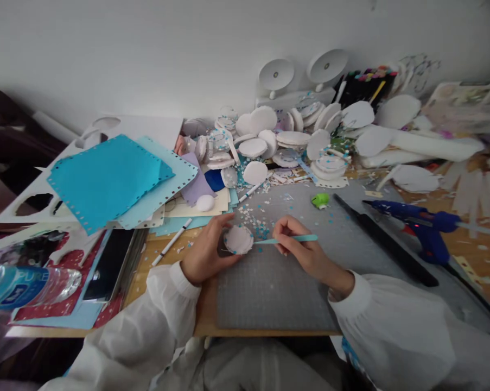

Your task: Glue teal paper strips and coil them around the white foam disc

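Note:
My left hand (206, 252) pinches a small white round disc (239, 239) and holds it just above the grey cutting mat (277, 288). My right hand (301, 247) grips a thin teal strip (293, 239) that lies level, its left tip touching the disc's right edge. Both hands are closed around what they hold. White sleeves cover both arms. Tiny blue and white paper scraps (256, 217) lie on the mat just behind the hands.
A pile of white discs (277, 141) fills the back of the table. Blue perforated sheets (110, 179) lie at left, a water bottle (25, 285) at lower left. A blue glue gun (424, 225), a black ruler (387, 241) and a green object (320, 200) sit at right.

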`<state>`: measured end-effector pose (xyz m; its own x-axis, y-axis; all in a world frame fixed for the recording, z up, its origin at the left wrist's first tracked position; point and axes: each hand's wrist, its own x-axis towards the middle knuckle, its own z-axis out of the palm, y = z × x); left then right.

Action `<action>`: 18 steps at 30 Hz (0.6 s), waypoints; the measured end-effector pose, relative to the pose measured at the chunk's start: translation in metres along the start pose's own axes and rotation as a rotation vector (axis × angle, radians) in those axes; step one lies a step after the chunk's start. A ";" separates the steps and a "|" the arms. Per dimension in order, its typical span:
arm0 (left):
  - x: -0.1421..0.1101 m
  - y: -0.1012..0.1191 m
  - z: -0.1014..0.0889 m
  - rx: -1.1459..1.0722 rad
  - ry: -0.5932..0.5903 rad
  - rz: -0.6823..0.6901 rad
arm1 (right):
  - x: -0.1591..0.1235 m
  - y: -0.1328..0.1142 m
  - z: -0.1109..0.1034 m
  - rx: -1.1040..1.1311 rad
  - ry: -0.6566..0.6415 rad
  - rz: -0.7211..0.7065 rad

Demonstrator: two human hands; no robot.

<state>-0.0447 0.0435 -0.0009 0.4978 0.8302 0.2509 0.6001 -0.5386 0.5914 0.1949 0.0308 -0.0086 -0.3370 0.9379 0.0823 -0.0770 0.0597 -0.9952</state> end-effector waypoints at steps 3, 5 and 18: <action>-0.002 0.003 -0.007 0.072 0.036 0.006 | 0.001 0.000 -0.004 0.075 0.104 -0.014; -0.005 0.005 -0.012 0.148 0.049 0.009 | 0.003 0.002 -0.007 0.114 0.184 -0.023; -0.014 0.002 -0.012 0.310 0.016 -0.036 | 0.005 0.000 -0.006 0.063 0.292 0.056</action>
<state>-0.0587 0.0326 0.0059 0.4645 0.8504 0.2472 0.7808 -0.5249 0.3387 0.1993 0.0375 -0.0082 -0.0594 0.9982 0.0004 -0.1268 -0.0071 -0.9919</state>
